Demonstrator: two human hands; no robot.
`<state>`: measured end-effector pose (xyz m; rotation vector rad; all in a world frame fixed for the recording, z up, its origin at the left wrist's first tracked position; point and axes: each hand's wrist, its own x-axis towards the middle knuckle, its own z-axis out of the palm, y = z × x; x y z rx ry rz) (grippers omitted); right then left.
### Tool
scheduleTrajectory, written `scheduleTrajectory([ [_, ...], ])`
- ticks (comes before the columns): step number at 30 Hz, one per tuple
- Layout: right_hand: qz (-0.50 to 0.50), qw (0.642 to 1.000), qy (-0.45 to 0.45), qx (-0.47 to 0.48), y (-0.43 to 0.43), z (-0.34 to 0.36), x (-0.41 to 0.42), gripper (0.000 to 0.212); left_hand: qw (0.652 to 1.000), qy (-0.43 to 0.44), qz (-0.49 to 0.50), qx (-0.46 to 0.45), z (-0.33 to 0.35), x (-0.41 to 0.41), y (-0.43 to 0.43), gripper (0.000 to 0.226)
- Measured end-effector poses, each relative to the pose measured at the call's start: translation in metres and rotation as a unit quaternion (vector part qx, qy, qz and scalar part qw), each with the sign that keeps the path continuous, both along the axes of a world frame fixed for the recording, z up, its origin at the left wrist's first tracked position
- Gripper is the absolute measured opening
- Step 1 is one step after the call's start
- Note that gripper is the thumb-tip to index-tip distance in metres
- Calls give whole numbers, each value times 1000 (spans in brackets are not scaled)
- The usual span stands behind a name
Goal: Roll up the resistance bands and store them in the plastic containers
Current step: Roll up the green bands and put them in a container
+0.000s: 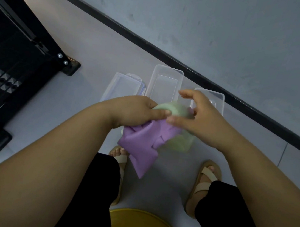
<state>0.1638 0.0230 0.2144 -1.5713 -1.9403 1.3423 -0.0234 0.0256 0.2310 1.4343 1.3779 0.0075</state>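
My left hand (136, 112) grips a pale green resistance band (173, 109) rolled into a coil, thumb pressed on its side. A purple band (142, 142) hangs loose and crumpled below the same hand. My right hand (198, 118) hovers at the coil's right side with fingers spread, its fingertips touching or nearly touching the roll. More pale green band (181, 142) trails down under my right palm. On the floor beyond stand an empty clear container (165, 72), a second clear container (219, 98) partly hidden by my right hand, and a clear lid (119, 84).
A black metal frame (22, 53) with bolted feet stands on the floor at left. A dark baseboard (170, 56) runs along the wall just behind the containers. My sandalled feet (207, 176) and a yellow seat (143, 225) are below.
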Motion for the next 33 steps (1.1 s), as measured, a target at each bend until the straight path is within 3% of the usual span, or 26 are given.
scheduleTrajectory([
  [2, 92, 989, -45, 110, -5, -3, 1, 73, 1000, -13, 12, -2, -1, -5, -1, 39],
  [4, 110, 981, -51, 155, -6, -5, 3, 49, 1000, -18, -10, -7, 0, -10, -3, 37],
  [7, 107, 994, -4, 17, -7, 9, 11, 19, 998, 8, -61, 9, 0, -16, -10, 34],
  [9, 104, 993, 16, -50, -11, 22, 17, 20, 998, 3, -55, 36, -1, -19, -17, 38],
  [13, -96, 987, 94, -84, -19, 31, 27, 29, 993, -50, 64, 80, 2, -25, -39, 43],
  [16, -239, 942, 182, -147, -28, 28, 30, 23, 977, -85, 152, 124, 5, -24, -55, 42],
  [21, -400, 869, 244, -158, -46, 30, 40, 16, 930, -117, 284, 204, 8, -20, -74, 43],
  [29, -367, 913, 172, -51, -71, 32, 49, 12, 892, -72, 391, 215, 20, -1, -93, 25],
  [33, -357, 912, 189, -69, -75, 31, 50, 13, 926, -25, 346, 151, 13, 6, -95, 35],
])
